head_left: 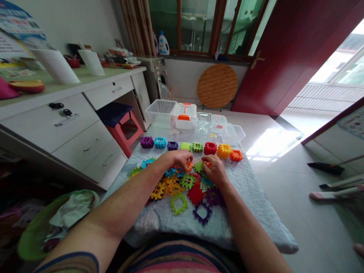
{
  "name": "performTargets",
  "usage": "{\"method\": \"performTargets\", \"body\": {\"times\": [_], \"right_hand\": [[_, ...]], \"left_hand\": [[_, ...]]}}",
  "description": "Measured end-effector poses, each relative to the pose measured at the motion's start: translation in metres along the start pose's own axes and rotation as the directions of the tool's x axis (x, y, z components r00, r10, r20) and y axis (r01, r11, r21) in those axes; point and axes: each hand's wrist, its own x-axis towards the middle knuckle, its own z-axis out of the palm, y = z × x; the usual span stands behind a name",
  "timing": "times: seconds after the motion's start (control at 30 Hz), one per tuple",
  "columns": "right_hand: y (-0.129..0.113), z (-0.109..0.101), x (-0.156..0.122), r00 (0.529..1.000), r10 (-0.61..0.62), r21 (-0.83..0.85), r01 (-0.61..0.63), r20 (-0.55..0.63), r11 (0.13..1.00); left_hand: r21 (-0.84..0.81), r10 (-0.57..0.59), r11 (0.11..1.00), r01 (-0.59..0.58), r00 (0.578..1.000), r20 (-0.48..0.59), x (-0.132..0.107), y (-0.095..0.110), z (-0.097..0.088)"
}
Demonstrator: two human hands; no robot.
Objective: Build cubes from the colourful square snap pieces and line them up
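My left hand (181, 158) is closed, its fingers bent around an orange building tile (189, 166) with toothed edges. Close by on the right, the fingers of my right hand (215, 169) curl over another orange building tile (208, 164). Both hands hang over a loose pile of toothed plastic tiles. In that pile I see a green tile (187, 181), a red tile (196, 194) and yellow tiles (170, 187). A light green frame tile (179, 204) and a dark purple frame tile (202, 213) lie nearest my body.
Behind my hands runs a row of single-colour tile stacks, from a purple stack (147, 142) to an orange stack (236, 155). Beyond it stand a clear open bin (160, 110), a box with orange latches (184, 116) and smaller clear containers. A cloth (256, 216) covers the table.
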Motion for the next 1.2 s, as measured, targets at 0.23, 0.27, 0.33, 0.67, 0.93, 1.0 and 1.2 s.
{"method": "performTargets", "body": {"times": [0.23,0.27,0.33,0.67,0.93,1.0,1.2], "right_hand": [[-0.002,-0.002,0.000,1.000,-0.001,-0.001,0.001,-0.001,1.000],[-0.003,-0.002,0.000,1.000,-0.002,0.000,0.002,-0.001,1.000],[-0.003,-0.002,0.000,1.000,-0.003,0.002,0.003,-0.005,1.000],[-0.002,-0.002,-0.001,1.000,-0.008,0.016,0.008,-0.017,1.000],[-0.001,0.000,0.000,1.000,-0.017,0.017,0.017,0.004,1.000],[-0.001,0.000,0.000,1.000,-0.017,0.015,0.017,0.004,1.000],[-0.002,-0.001,0.000,1.000,-0.013,0.013,0.013,0.006,1.000]], "left_hand": [[0.077,-0.047,0.996,0.051,0.997,-0.053,-0.003,0.012,-0.002],[0.096,-0.047,0.994,0.054,0.996,-0.073,-0.005,0.015,-0.002],[0.135,-0.041,0.989,0.057,0.993,-0.113,-0.010,0.020,-0.002],[0.138,0.000,0.990,0.041,0.958,-0.288,-0.028,0.014,-0.012],[-0.124,-0.099,0.989,0.086,0.989,-0.105,-0.051,-0.036,-0.017],[-0.158,-0.113,0.982,0.105,0.993,-0.038,-0.052,-0.041,-0.010],[-0.235,-0.133,0.963,0.131,0.991,0.008,-0.049,-0.040,-0.002]]}}
